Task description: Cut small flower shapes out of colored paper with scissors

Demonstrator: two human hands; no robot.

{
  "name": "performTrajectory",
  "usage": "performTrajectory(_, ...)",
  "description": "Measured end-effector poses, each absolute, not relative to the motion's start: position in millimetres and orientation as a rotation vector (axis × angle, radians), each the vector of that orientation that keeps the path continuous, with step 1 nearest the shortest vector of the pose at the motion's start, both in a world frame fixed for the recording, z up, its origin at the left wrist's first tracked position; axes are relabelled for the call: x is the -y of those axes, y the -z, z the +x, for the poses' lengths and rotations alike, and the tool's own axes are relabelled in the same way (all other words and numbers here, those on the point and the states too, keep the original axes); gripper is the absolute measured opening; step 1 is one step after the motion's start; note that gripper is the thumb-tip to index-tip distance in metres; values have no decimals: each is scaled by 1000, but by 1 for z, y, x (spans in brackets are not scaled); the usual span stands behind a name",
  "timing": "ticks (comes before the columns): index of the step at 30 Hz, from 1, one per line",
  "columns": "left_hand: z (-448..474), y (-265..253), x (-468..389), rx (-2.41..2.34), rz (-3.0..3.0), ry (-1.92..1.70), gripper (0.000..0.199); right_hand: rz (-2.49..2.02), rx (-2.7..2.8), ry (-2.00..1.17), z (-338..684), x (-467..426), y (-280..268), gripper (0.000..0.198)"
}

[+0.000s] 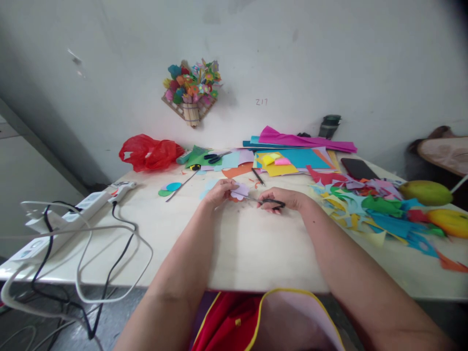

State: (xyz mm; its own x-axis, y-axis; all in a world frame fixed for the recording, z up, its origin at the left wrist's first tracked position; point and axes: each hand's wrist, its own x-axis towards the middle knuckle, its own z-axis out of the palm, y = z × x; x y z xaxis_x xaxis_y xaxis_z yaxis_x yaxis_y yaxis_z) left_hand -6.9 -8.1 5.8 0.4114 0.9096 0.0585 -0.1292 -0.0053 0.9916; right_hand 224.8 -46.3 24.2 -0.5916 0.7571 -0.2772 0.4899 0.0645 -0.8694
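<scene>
Matt lilac paper [242,189], scissors [266,200] of metal and plastic, glossy plastic bag [149,153], smooth tabletop [263,258].

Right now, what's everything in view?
scissors: two, black-handled, right hand and back
scalloped paper: at least one, lilac, left hand
paper scraps: many, multicoloured, right
paper sheets: several, multicoloured, back
paper circles: two, green and blue, left
pen: one, black, centre
phone: one, black, right
fruits: two, green and yellow, right
bottle: one, dark, back
plastic bag: one, red, left
power strip: one, white, left
cables: several, black and white, left
flower bouquet: one, multicoloured, wall
table: one, whitish, centre
garment: one, red, bottom
hands: two, bare, centre
</scene>
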Motion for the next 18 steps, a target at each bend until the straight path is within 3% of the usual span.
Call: performTrajectory(18,-5,-10,13,-744,1305,-953,24,-1254,2094,-1517,223,46,-24,29)
